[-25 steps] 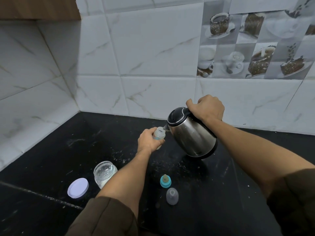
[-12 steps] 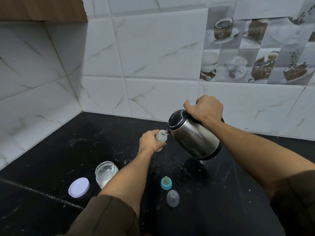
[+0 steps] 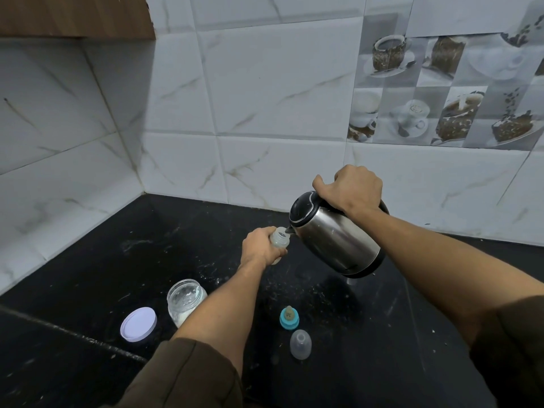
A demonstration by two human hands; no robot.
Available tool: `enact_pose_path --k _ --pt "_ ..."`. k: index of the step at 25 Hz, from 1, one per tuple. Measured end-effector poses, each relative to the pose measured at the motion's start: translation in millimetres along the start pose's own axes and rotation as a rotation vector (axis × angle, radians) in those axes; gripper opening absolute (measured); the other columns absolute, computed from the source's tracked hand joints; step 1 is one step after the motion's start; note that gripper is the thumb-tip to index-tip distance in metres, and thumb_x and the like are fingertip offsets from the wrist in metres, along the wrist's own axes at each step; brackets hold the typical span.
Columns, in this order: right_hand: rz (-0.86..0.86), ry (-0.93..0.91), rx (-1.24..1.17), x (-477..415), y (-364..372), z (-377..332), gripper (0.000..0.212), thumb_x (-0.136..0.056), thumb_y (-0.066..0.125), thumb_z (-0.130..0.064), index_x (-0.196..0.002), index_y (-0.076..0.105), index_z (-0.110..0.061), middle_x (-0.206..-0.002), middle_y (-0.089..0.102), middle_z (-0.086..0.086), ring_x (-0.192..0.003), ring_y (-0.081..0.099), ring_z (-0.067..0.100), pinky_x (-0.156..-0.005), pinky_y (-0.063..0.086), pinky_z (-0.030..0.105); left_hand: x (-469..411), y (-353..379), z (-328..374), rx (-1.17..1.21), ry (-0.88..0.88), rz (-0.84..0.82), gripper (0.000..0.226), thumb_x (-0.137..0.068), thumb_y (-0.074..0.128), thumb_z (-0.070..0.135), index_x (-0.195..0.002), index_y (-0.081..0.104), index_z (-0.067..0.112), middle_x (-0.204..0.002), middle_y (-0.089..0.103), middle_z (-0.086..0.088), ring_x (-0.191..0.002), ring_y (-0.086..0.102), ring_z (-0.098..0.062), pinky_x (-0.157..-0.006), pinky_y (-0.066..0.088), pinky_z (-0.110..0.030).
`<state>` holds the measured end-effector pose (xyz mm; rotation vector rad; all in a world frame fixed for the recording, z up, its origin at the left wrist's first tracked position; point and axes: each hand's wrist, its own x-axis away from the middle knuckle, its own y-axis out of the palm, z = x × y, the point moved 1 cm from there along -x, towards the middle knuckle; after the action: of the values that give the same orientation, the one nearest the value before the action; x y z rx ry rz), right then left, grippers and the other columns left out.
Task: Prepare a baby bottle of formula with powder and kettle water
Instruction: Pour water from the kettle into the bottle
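Note:
My left hand (image 3: 260,248) grips a small clear baby bottle (image 3: 279,238) above the black counter (image 3: 117,254). Its open mouth points up and right. My right hand (image 3: 350,189) holds the handle of a steel kettle (image 3: 335,237) with a black lid. The kettle is tilted left, and its spout rests at the bottle's mouth. Lower on the counter stands the bottle's blue ring with teat (image 3: 289,317), and the clear cap (image 3: 300,343) sits just in front of it.
An open glass jar (image 3: 185,298) with white powder stands left of my left forearm. Its white lid (image 3: 138,323) lies flat to its left. Tiled walls close the corner behind. White powder specks dot the counter.
The kettle has tipped a little further toward the bottle, its base lifted higher. The bottle stays in my left hand in about the same place.

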<state>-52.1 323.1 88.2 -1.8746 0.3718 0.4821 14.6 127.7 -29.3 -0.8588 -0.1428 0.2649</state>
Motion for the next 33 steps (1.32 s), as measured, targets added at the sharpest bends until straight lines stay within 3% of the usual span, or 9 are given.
enact_pose_path --k 33 --pt "-0.001 -0.02 0.011 5.4 -2.8 2.6 0.059 -0.084 0.053 -0.062 -0.052 0.053 -0.012 -0.051 0.051 0.002 -0.049 0.047 0.022 -0.056 0.036 0.029 8.0 -1.6 -0.4 0.036 -0.003 -0.001 0.05 -0.078 0.089 0.026 -0.124 0.071 0.029 -0.119 0.073 0.004 -0.115 0.063 -0.018 -0.103 0.049 -0.038"
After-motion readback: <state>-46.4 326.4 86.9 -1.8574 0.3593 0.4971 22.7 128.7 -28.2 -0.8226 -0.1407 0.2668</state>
